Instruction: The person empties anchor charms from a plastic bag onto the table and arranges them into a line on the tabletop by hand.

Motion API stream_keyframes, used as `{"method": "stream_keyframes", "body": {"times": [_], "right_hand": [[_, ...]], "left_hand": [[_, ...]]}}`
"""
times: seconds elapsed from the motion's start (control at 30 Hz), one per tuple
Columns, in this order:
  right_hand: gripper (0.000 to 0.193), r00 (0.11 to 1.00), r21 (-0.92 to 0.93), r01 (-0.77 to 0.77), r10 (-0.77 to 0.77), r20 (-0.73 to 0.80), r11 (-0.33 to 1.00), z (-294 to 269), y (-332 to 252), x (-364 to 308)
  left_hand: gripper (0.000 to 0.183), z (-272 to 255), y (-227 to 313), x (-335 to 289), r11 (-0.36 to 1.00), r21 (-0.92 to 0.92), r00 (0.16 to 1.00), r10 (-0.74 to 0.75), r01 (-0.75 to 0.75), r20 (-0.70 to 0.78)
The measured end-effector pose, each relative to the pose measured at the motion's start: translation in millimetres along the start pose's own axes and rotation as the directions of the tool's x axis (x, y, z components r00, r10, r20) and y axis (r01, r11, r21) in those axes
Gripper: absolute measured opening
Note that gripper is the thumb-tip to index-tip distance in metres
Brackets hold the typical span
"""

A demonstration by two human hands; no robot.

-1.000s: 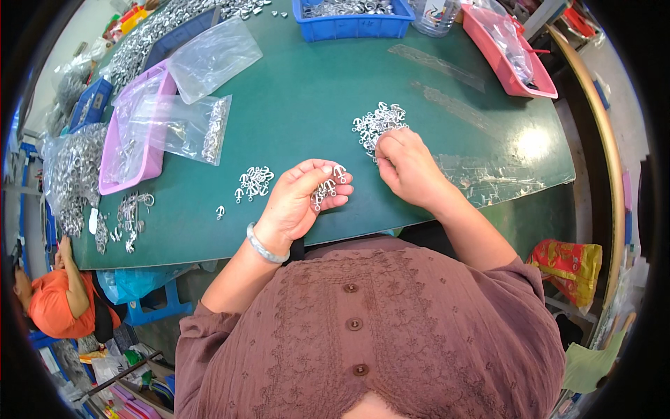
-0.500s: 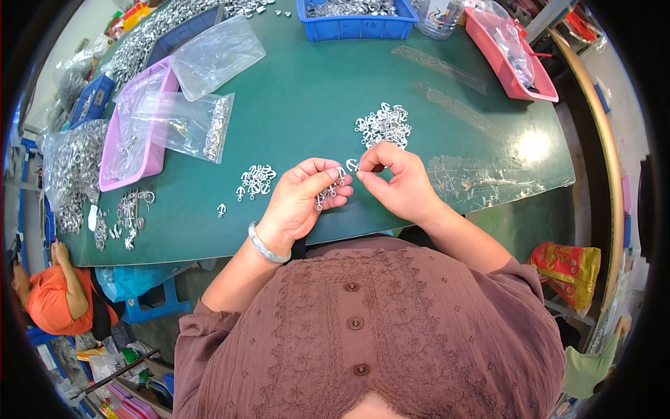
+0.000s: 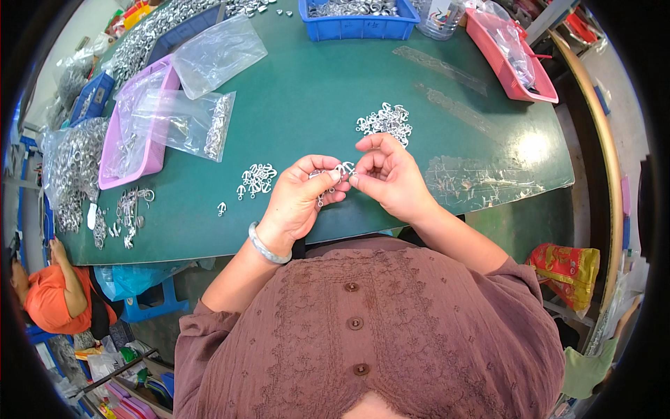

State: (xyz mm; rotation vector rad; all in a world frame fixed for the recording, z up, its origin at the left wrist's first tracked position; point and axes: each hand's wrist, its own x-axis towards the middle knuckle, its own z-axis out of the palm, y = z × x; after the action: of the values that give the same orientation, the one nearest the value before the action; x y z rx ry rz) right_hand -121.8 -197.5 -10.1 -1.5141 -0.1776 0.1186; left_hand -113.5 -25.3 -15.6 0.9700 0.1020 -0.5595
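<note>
Several silver anchor charms are gathered in my left hand (image 3: 301, 192), whose thumb presses over them; part of the bunch is hidden by the fingers. Between my two hands an anchor charm (image 3: 347, 168) sticks out from the left fingertips. My right hand (image 3: 394, 178) meets that charm with its thumb and fingertips, while its index finger is raised. Just beyond the right hand lies a larger pile of anchor charms (image 3: 386, 122). To the left of my left hand is a smaller pile (image 3: 257, 179), with a single anchor charm (image 3: 222, 209) apart from it.
Clear plastic bags (image 3: 220, 56) and a pink tray (image 3: 150, 157) stand at the left of the green table (image 3: 314, 91). A blue bin (image 3: 359, 29) of metal parts and a red tray (image 3: 513, 80) are at the back. A person in orange (image 3: 59, 300) sits at far left.
My right hand's pinch has loosened and its index finger has lifted. The charm between my hands has shifted slightly left, against the left fingertips. The piles look the same.
</note>
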Motion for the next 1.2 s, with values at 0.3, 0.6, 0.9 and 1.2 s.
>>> {"method": "stream_keyframes", "body": {"times": [0.3, 0.6, 0.9, 1.2], "right_hand": [[0.030, 0.988, 0.183, -0.149, 0.138, 0.072, 0.972, 0.9, 3.0, -1.0], [0.010, 0.999, -0.154, 0.012, -0.004, 0.053, 0.988, 15.3, 3.2, -3.8], [0.012, 0.993, -0.272, -0.028, 0.059, 0.107, 0.962, 13.8, -9.1, 10.9], [0.010, 0.969, -0.049, -0.229, 0.232, 0.083, 0.972, 14.0, -2.9, 28.0]], "left_hand": [[0.014, -0.2, -2.4, -2.2, 1.000, -0.003, 0.999, 0.028, -0.028, -0.031], [0.009, -2.2, -7.8, -1.4, 0.977, -0.207, 0.995, 0.035, -0.055, -0.098], [0.014, -2.2, -7.8, -8.1, 0.980, -0.199, 0.999, -0.033, 0.023, -0.044], [0.021, -21.0, 4.2, -11.6, 0.953, 0.254, 0.971, 0.202, -0.165, -0.126]]}}
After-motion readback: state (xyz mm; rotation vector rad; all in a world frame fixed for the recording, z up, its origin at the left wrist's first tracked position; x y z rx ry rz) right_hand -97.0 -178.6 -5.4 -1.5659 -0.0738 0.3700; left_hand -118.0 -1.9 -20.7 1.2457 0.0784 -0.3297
